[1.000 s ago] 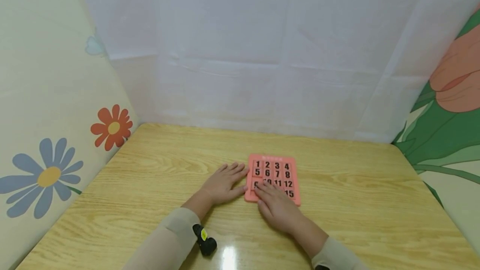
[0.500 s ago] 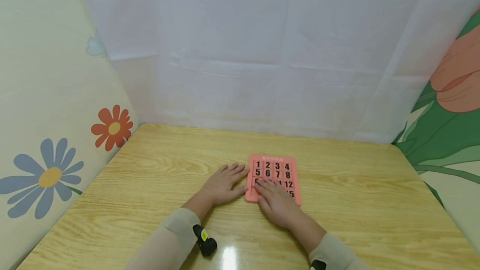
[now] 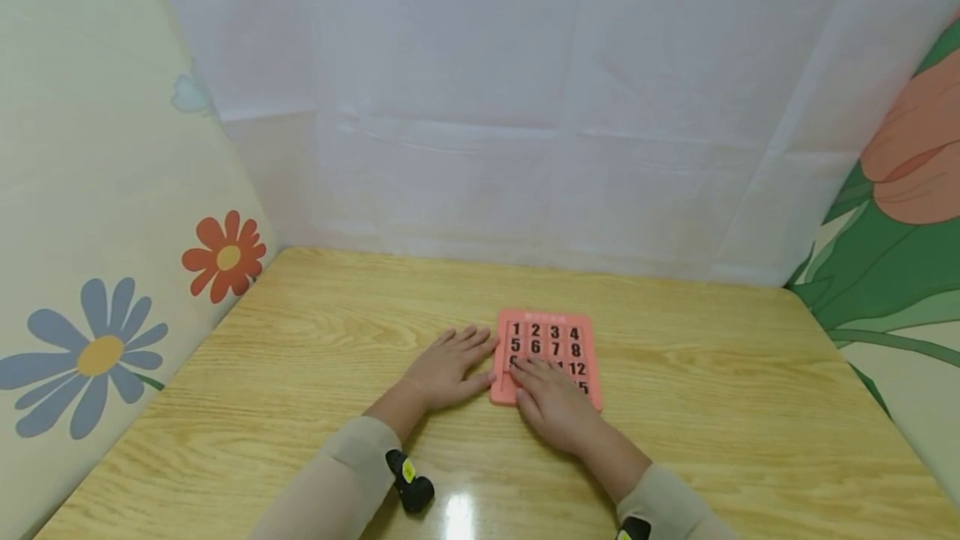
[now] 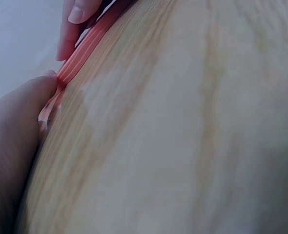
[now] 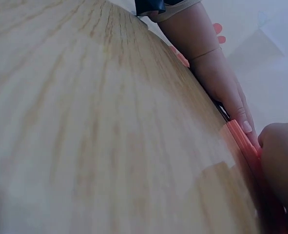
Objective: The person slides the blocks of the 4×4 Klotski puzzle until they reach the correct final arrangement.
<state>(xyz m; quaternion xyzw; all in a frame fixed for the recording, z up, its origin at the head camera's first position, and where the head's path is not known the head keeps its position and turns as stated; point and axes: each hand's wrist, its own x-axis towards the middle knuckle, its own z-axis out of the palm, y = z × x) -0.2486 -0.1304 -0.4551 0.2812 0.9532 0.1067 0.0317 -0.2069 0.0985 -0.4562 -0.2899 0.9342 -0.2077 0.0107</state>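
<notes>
A pink number slide puzzle (image 3: 545, 317) lies flat on the wooden table, its black-numbered tiles in rows. My left hand (image 3: 446, 372) rests on the table at the puzzle's left side, fingers spread, with thumb and fingertips at the frame's edge. In the left wrist view the thumb (image 4: 34, 95) meets the pink side of the frame. My right hand (image 3: 557, 408) lies over the lower part of the puzzle, fingertips on the tiles near the 9. It hides part of the third row and most of the bottom row; the 12 and part of the 15 show beside it.
The wooden table (image 3: 720, 390) extends around the puzzle. A white cloth (image 3: 480, 107) hangs behind it. Flower-printed panels stand at the left (image 3: 97, 190) and right (image 3: 900, 273). A black wrist device (image 3: 410, 482) is on the left sleeve.
The 9 tile has slid up against the 5, and a gap now shows below it. My right hand has shifted slightly with it. The left hand has stayed in place.
</notes>
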